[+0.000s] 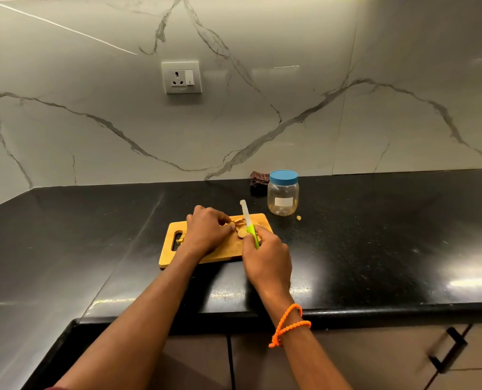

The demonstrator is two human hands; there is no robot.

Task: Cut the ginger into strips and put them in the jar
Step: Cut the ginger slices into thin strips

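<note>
Gripping knife [247, 220] right hand [266, 256], left hand [206, 230] pinching ginger [241, 231]; jar [283, 196] label blank

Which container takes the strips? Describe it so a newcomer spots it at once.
Start at the black countertop under the marble wall. Just beyond the right far corner of the wooden cutting board stands the jar, upright. It is clear plastic with a blue lid on and a white label, unlike the dark cloth behind it.
</note>
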